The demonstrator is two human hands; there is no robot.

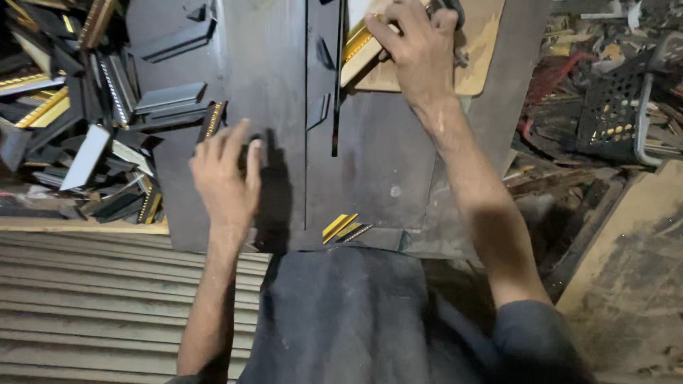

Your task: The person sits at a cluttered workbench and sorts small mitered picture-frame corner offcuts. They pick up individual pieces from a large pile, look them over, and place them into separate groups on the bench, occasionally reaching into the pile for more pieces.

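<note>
My right hand point(420, 50) reaches to the far side of a dark saw table point(384, 171) and is closed over a gold and white frame moulding piece point(358, 48) lying on a tan wooden board point(484, 43). My left hand point(224, 178) lies flat on the left half of the table, fingers slightly spread, holding nothing. Between the hands runs a thin upright blade point(335, 92) in the table's slot. A small gold and black moulding offcut point(343, 227) lies at the table's near edge.
A heap of black and gold moulding offcuts point(78, 121) fills the left side. Corrugated sheeting point(92, 306) lies at lower left. On the right are scrap wood, a black perforated crate point(615, 107) and a tan board point(633, 270).
</note>
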